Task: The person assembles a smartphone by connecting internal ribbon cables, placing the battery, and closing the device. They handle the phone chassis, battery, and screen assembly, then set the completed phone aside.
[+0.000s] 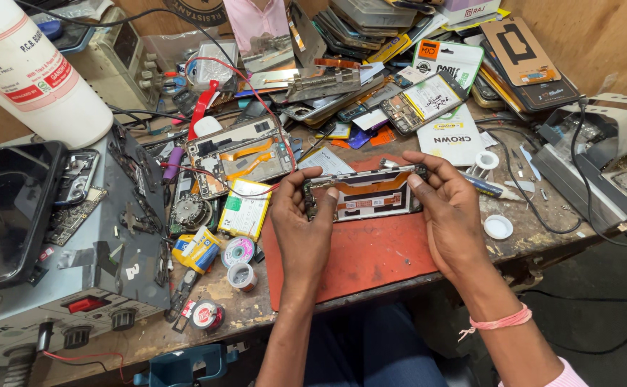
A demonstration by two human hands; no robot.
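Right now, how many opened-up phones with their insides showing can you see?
3: one opened phone with orange ribbon cables held between both hands over the red mat; one opened phone with yellow tape left of it; one opened phone with white battery behind. More may hide in the clutter.

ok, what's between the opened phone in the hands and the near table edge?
Head view: only the flat red rubber work mat lies between the opened black phone and the table edge; that stretch of mat is bare.
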